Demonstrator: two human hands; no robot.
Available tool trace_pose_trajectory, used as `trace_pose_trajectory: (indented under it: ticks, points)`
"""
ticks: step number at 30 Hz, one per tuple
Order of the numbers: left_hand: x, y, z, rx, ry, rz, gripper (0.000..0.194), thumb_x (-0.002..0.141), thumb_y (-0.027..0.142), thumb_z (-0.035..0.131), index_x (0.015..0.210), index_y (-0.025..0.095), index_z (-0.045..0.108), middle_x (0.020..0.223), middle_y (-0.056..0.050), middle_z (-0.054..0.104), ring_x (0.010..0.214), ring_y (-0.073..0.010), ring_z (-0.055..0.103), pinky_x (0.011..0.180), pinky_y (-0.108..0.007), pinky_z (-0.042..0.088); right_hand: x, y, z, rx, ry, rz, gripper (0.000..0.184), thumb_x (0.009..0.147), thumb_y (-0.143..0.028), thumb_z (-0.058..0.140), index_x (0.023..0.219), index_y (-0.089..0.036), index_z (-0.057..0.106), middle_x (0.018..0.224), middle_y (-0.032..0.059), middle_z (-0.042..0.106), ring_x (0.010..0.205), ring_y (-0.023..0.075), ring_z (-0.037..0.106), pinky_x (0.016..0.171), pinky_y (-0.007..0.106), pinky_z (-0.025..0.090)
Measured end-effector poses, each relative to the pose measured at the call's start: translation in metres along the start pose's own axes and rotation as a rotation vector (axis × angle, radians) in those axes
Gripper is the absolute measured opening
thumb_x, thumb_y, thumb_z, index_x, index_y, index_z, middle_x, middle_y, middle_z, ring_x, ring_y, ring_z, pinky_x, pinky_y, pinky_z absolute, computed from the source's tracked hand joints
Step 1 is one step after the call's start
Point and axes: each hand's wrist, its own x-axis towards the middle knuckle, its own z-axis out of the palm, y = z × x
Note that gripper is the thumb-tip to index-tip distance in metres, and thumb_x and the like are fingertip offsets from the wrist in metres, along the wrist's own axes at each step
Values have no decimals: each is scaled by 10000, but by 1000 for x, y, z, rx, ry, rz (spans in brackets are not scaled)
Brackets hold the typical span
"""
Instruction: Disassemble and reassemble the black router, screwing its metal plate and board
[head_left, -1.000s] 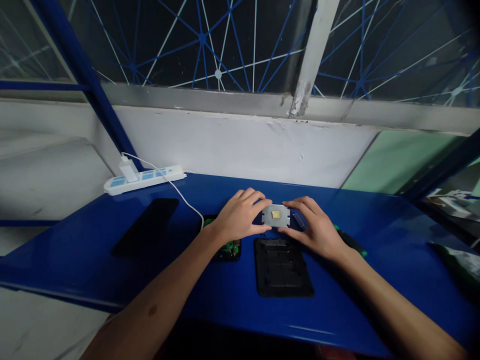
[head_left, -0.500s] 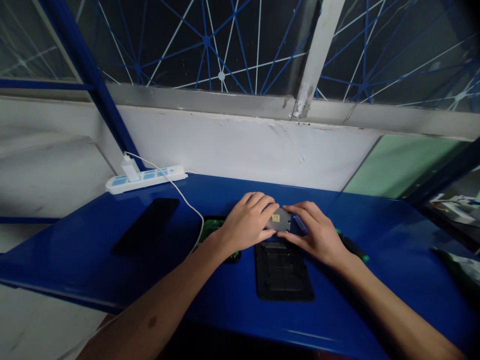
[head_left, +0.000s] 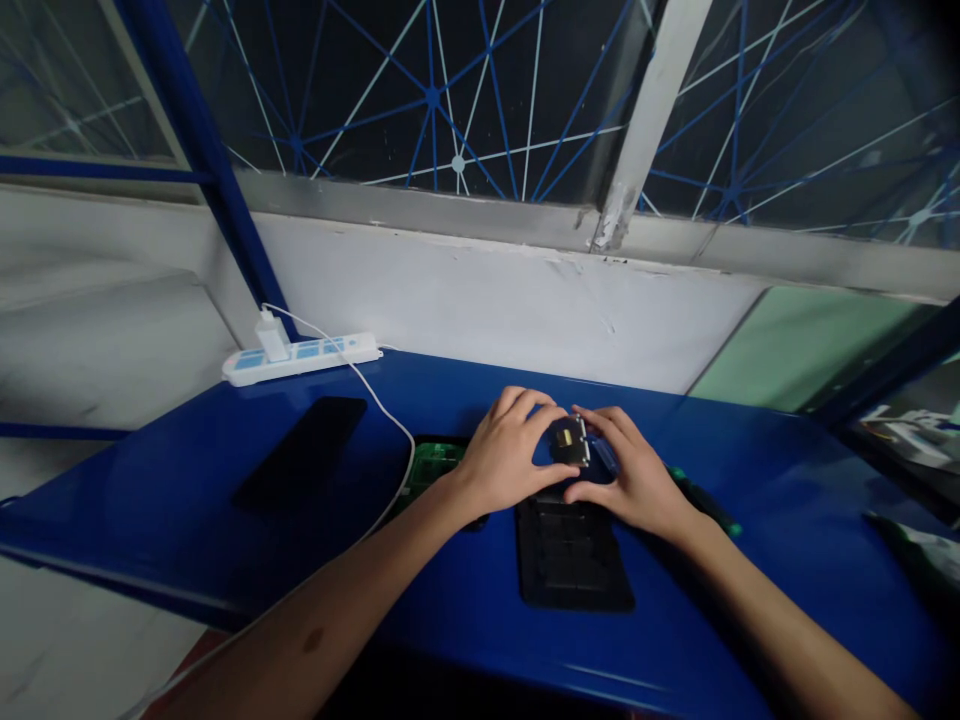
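Note:
A small dark flat plate (head_left: 568, 442) with a gold patch and a bright right edge is pinched between the thumb and fingers of my left hand (head_left: 504, 455). Beside its right edge, my right hand (head_left: 636, 475) curves with thumb and fingers apart; whether a fingertip touches the plate's upper corner is unclear. A blue piece (head_left: 604, 455) shows behind the right fingers. Just below both hands, a black rectangular casing (head_left: 576, 560) with moulded recesses lies on the blue table (head_left: 465, 610). My left wrist partly covers a green circuit board in a dark frame (head_left: 433, 462).
A green-and-black screwdriver-like tool (head_left: 709, 503) lies right of my right hand. To the left are a black flat slab (head_left: 301, 450) and a white power strip (head_left: 304, 358) with a plugged-in charger. Its white cable (head_left: 386, 400) runs beneath my left arm. A wall borders the table's back.
The plate has tilted, its face turning from light grey to dark. My right thumb has moved down and away from its lower edge. The whole view has shifted slightly.

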Motion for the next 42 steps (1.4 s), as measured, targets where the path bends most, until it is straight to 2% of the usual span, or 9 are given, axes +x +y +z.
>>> trace_pose_trajectory:
  ticks: [2,5,9,14,23,32,42]
  points:
    - [0,1,0,-104,34,19,601,752,457,878,1234,239,592,1236,-69,607,1176,-293,501,1001,-488,505,0,0,2,25,-4,4,798,805,-600,733,1459,-271,416,1225,129,548,1101,304,592,949,493,541]
    - [0,2,0,-213,17,65,642,744,494,875,1268,261,585,1263,-72,590,1192,-292,488,1036,-507,484,-1,-2,5,101,16,-18,656,860,-615,658,1377,-252,481,1190,129,551,1078,299,592,929,483,540]
    - [-1,1,1,-240,-38,60,629,733,390,906,1272,297,595,1305,-69,559,1208,-302,471,1057,-550,462,-1,-6,7,183,8,-32,550,871,-596,655,1266,-230,539,1150,118,554,1050,284,592,911,452,535]
    - [-2,-2,3,-243,-52,57,623,739,314,899,1279,311,590,1309,-58,552,1216,-298,466,1058,-547,460,-1,-6,7,176,32,-24,520,876,-529,682,1275,-226,543,1127,111,559,1036,278,596,898,439,535]
    - [2,-11,-10,-121,-17,87,566,766,442,864,1227,254,596,1279,-79,574,1224,-302,470,1040,-512,476,-1,6,7,23,64,39,483,866,-395,728,1296,-244,569,1110,95,574,1033,275,597,924,461,532]
    - [-1,-25,-11,83,-56,96,529,764,428,848,1189,236,597,1297,-95,568,1240,-321,472,1020,-511,490,-1,6,5,-4,38,62,552,877,-442,713,1369,-238,570,1099,101,578,1038,276,601,919,457,535]
    - [-2,-30,-8,189,-102,61,539,753,447,842,1177,212,607,1300,-106,565,1236,-329,475,982,-498,489,-1,4,3,5,54,64,547,873,-449,711,1379,-285,580,1104,104,585,1033,293,611,900,504,547]
